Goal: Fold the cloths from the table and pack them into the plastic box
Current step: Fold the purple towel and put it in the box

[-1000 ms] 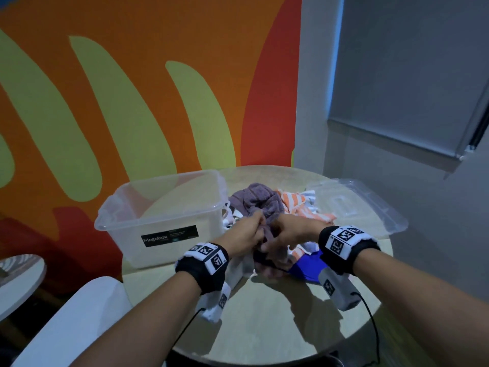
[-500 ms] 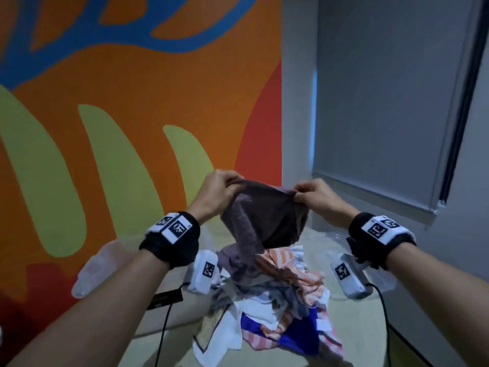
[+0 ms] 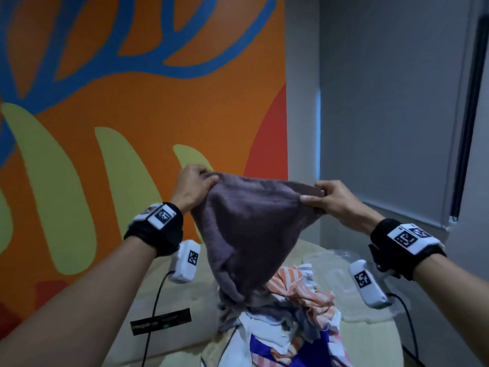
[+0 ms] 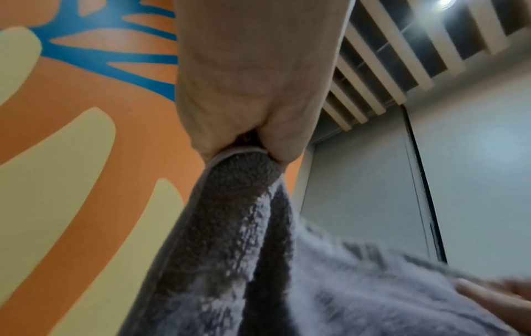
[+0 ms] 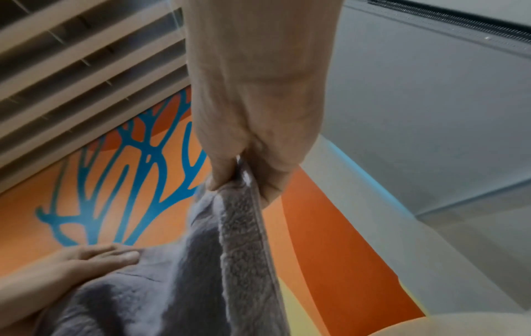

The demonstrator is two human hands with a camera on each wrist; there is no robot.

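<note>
Faintly, plastic box (image 3: 185, 308) label perhaps reads "Megabox".

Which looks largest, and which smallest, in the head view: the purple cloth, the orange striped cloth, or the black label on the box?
1. Purple cloth, though it is held up nearer the camera.
2. Orange striped cloth and black label look alike; no ranking.

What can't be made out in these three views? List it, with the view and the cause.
- Plastic box: head view; the left arm and dim light hide its rim and inside.
- Lower end of the grey towel: head view; it merges with the cloth pile.
- Left hand fingertips: left wrist view; curled behind the palm.
- Right hand fingertips: right wrist view; buried in towel.
</note>
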